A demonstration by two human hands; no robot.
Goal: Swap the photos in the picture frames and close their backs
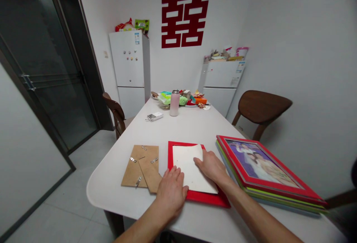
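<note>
A red picture frame (195,196) lies on the table with a white sheet (186,167) inside its border, the sheet's upper right corner slightly lifted. My left hand (171,189) rests on the frame's left side, fingers stretched out and holding nothing. At the sheet's upper right edge is my right hand (212,167), its thumb on top of the sheet and its fingers curled at the edge, partly hidden. Beside the frame on the left lies a brown backing board (129,174) with metal clips and a stand leg (150,176).
At right is a stack of frames, topped by a red framed photo (259,161). Farther back stand a pink bottle (174,103), a small silver-white device (155,116) and assorted packages (181,100). Wooden chairs (260,105) flank the white table (111,194).
</note>
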